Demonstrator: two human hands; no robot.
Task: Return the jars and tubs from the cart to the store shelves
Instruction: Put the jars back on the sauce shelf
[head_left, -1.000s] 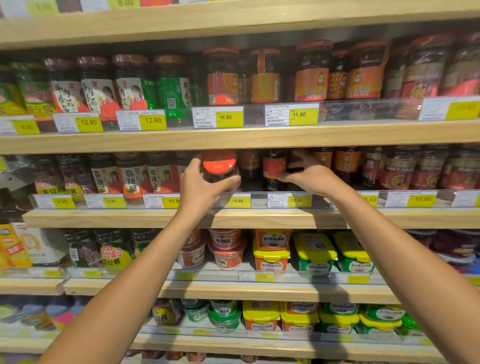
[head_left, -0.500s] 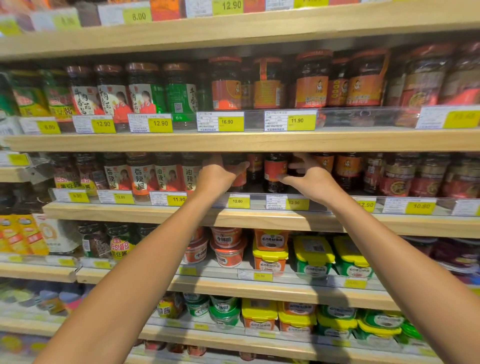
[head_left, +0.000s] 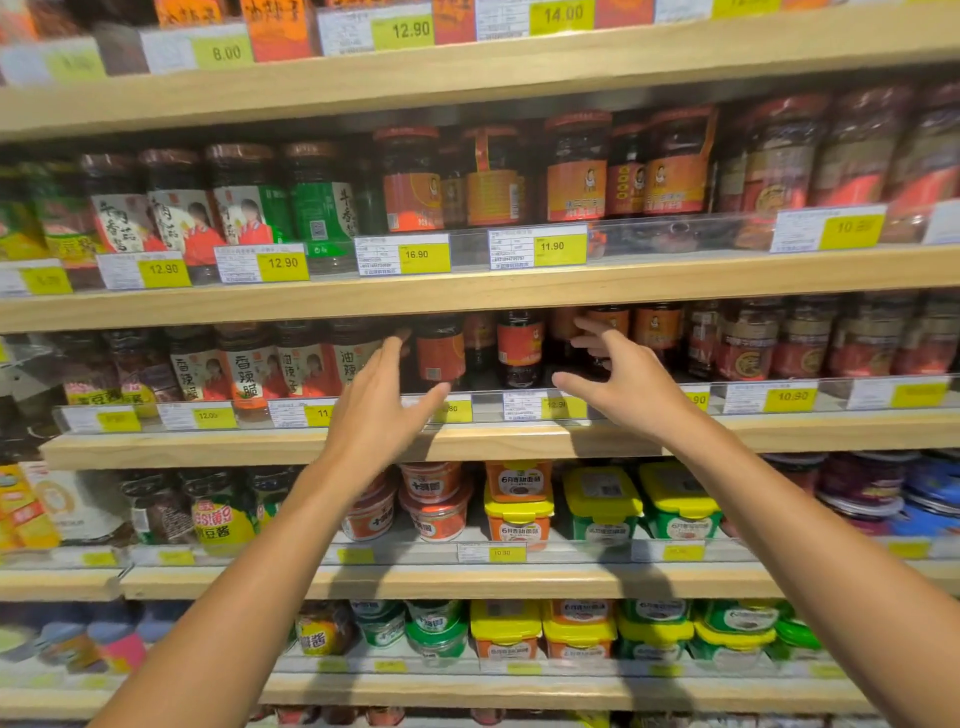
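Both of my hands are hanging empty in front of the second shelf (head_left: 467, 441) from the middle of the rack: my left hand (head_left: 382, 402) is spread wide with the thumb out toward the price strip, and my right hand (head_left: 621, 382) is opening loosely with the fingers curled, holding nothing. An orange-labelled jar (head_left: 440, 353) is standing upright on that shelf between them, just beyond my left fingertips and behind the clear rail (head_left: 519, 405), beside a dark bottle-like jar (head_left: 519, 345). I am judging that this jar is now placed and that I am at the letting-go end of one return. What I am needing next is to pull both hands clear without knocking the row, then turn to the cart, which is out of view, for another jar or tub.
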